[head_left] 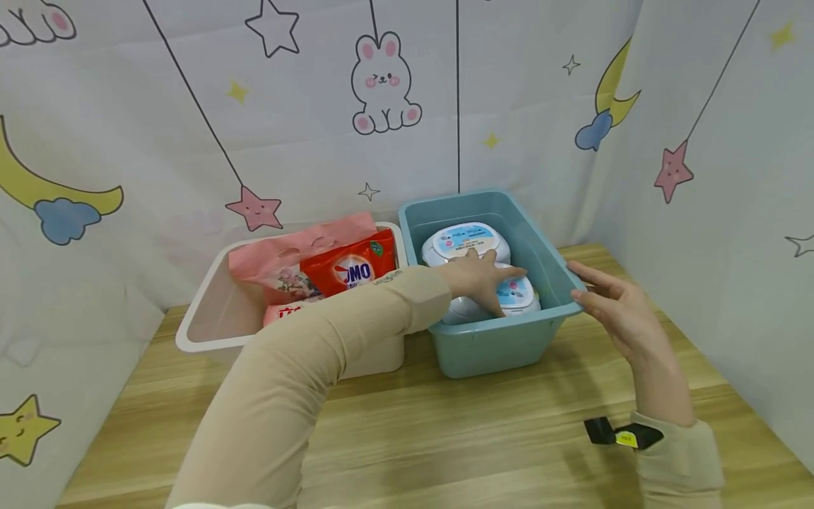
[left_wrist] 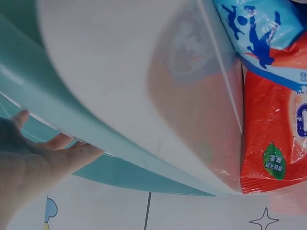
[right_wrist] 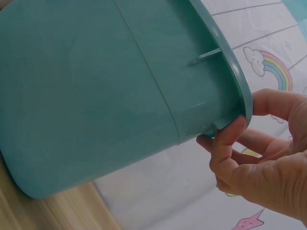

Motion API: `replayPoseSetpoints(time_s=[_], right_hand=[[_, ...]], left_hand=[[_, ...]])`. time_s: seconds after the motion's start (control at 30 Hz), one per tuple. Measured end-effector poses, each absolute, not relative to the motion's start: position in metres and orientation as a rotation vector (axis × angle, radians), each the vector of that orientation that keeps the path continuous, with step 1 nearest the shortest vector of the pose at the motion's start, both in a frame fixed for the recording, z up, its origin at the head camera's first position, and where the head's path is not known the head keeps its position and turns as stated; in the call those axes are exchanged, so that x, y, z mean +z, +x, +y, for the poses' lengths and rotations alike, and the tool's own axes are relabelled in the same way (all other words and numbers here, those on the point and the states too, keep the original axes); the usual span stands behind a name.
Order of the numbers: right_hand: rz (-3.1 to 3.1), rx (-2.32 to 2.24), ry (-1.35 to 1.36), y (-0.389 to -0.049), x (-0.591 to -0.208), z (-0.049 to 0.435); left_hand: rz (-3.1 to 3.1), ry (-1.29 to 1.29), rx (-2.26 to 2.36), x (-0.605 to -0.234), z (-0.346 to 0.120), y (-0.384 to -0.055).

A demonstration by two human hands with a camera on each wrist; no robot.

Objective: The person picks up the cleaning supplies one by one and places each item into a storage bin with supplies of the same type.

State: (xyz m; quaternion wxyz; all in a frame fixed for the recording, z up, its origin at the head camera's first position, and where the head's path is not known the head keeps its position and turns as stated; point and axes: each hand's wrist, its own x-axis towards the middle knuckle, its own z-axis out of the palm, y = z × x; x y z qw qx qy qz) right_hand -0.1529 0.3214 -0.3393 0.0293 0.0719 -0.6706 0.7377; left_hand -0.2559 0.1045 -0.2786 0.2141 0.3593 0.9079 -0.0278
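A teal bin [head_left: 496,353] holds white plastic tubs with blue-printed labels, one tub [head_left: 467,240] at the back and another tub [head_left: 521,297] nearer the front. Reaching in from the left, my left hand [head_left: 475,277] rests over the front tub, fingers spread wide. In the left wrist view the left hand [left_wrist: 33,158] is partly hidden by the bin rim [left_wrist: 96,129]. My right hand [head_left: 620,311] pinches the bin's right rim between thumb and fingers. The right wrist view has the right hand [right_wrist: 259,158] at the rim corner, thumb underneath.
Left of the teal bin stands a white bin [head_left: 203,311] with a red detergent bag [head_left: 350,268] and a pink floral pack [head_left: 280,265]. A blue pack [left_wrist: 259,38] also shows there. Both bins stand on a wood-grain table [head_left: 445,438] before a printed curtain [head_left: 540,92].
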Motion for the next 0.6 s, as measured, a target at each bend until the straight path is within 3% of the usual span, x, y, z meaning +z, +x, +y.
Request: replayPoseSetpoints(time_s=[0.6], right_hand=[[-2.083,2.260,0.226,-0.1528,-0.3403,0.3217]], left_hand=[[2.459,0.985,-0.122,-0.2794,0.1028,-0.2563]])
